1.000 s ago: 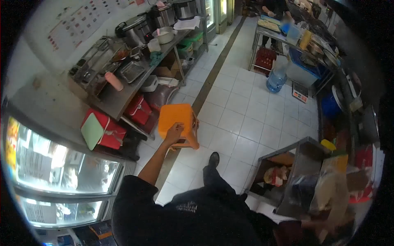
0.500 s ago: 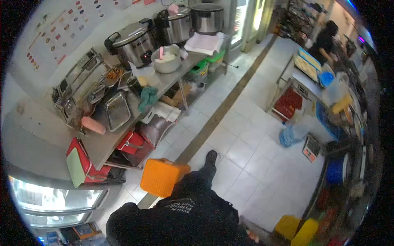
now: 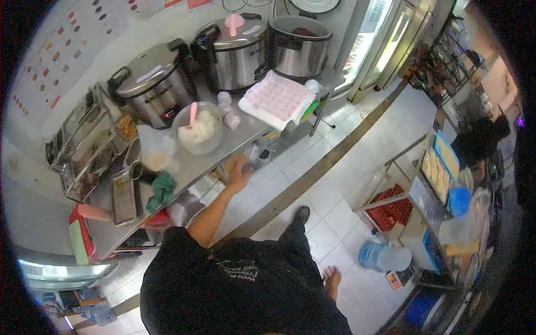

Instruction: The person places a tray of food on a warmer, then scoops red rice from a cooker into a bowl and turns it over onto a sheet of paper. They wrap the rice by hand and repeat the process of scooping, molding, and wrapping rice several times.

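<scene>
My left hand (image 3: 239,174) reaches out past the front edge of the steel table (image 3: 220,149), slightly blurred, fingers loosely apart and nothing seen in it. Close to it on the table stand a bowl of white food (image 3: 196,139) with a pink-handled utensil (image 3: 193,114) and a few pale wrapped lumps (image 3: 228,109). Farther along lies a white tray of pale pink pieces (image 3: 277,96). Low at my side hangs my right hand (image 3: 332,279), its fingers slightly bent and apart, with no object visible in it.
Large steel cookers (image 3: 234,56) line the wall; the farthest cooker (image 3: 301,47) is uncovered and holds dark food. A green cloth (image 3: 162,191) lies at the table's near part. On the right are a water jug (image 3: 385,258), a scale (image 3: 399,277) and a red crate (image 3: 389,206). A co-worker (image 3: 480,139) stands beyond.
I have moved forward along the table, so the cookers and bowl appear nearer. Both my hands have come more into view. The orange crate by my legs is out of sight.
</scene>
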`<state>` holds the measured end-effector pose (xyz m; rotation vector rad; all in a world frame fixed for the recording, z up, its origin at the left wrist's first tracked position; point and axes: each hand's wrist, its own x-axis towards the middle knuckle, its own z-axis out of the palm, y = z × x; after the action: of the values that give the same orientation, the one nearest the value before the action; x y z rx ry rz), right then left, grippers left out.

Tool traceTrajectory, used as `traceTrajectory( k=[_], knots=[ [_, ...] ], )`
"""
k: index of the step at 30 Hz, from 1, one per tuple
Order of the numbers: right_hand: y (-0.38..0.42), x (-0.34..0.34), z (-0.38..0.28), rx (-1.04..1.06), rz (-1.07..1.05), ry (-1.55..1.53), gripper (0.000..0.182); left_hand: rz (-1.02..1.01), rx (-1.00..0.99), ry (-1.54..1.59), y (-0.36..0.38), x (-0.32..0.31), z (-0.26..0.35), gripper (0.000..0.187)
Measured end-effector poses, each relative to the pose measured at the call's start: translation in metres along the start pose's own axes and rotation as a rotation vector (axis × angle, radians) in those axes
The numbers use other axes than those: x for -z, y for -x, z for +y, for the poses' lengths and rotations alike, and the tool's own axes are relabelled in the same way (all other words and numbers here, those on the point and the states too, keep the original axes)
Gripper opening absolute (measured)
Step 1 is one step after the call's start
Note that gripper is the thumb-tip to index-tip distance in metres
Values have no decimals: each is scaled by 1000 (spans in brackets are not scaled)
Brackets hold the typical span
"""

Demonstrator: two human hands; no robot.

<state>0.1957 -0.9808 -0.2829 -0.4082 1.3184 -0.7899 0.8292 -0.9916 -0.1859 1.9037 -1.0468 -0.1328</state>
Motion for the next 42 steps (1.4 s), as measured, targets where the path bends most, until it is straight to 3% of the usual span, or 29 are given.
traceTrajectory(
  k=[2,5,9,12,14,17,18,22,23,26,31,34,38,41,42],
  knots=[
    [-60,-83,-99,195,149,138,20,84,294,-104,-74,-7,28,60],
    [-184,-185,-210,409,-38,511,23,529,400,-47,-136,-45,8,71],
    [-341,-353,-303,891,-429,966,29,567,179,-370,-196,-32,26,75],
    [-346,-512,-371,1047,-631,1264,32,479,342,-412,-238,-19,12,72],
    [-359,-596,-385,900,-821,1167,31,501,436,-451,-263,-15,-6,70],
    [-350,-687,-394,1025,-923,1219,33,551,563,-515,-302,-15,-41,67],
    [-372,-706,-385,1221,-957,1189,38,557,607,-533,-311,-16,-53,66],
    [-385,-761,-387,1570,-1014,1255,46,547,741,-547,-337,-17,-80,62],
    [-388,-768,-389,1492,-929,1376,59,540,758,-541,-339,-17,-80,61],
    [-409,-790,-384,1401,-842,1541,66,544,782,-500,-346,-12,-65,57],
    [-421,-812,-396,1322,-945,1551,79,487,818,-601,-343,-34,-63,57],
    [-440,-816,-402,1328,-1043,1396,83,562,872,-628,-357,-40,-58,59],
    [-469,-813,-415,1729,-1218,1253,77,798,871,-762,-370,-20,-24,59],
    [-473,-817,-433,1793,-1413,1046,85,894,761,-847,-384,-13,24,60],
    [-455,-821,-438,1627,-1547,1053,87,824,708,-738,-388,-24,39,59]
  ],
)
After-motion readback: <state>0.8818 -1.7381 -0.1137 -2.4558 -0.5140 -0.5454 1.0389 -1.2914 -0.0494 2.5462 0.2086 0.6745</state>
